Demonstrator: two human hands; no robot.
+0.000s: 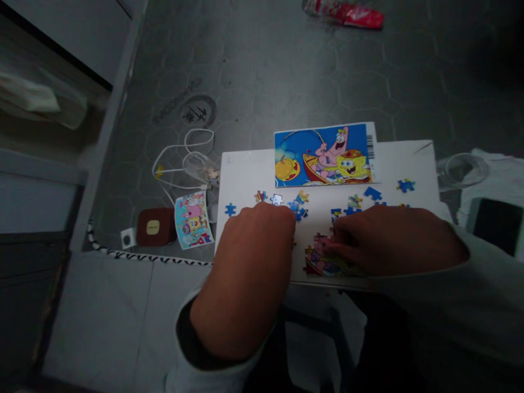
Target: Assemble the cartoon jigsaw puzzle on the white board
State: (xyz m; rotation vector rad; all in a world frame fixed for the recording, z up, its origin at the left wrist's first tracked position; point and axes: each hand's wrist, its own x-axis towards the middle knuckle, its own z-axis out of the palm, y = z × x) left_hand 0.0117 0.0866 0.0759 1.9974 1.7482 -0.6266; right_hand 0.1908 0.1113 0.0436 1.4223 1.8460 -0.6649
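My right hand is closed, thumb and forefinger pinched on a jigsaw puzzle piece at the joined part of the puzzle, which shows pink and dark red near the board's front edge. The hand covers much of that part. My left hand is curled like a fist over the white board; its fingertips, and whatever they hold, are hidden. Loose pieces lie just beyond both hands, among them a blue piece and a pale piece. Behind them lies the cartoon picture card.
Single pieces lie at the board's left and right. Left of the board are a cartoon sheet, a brown box and a white cable. A clear cup sits at right; a red wrapper lies on the floor.
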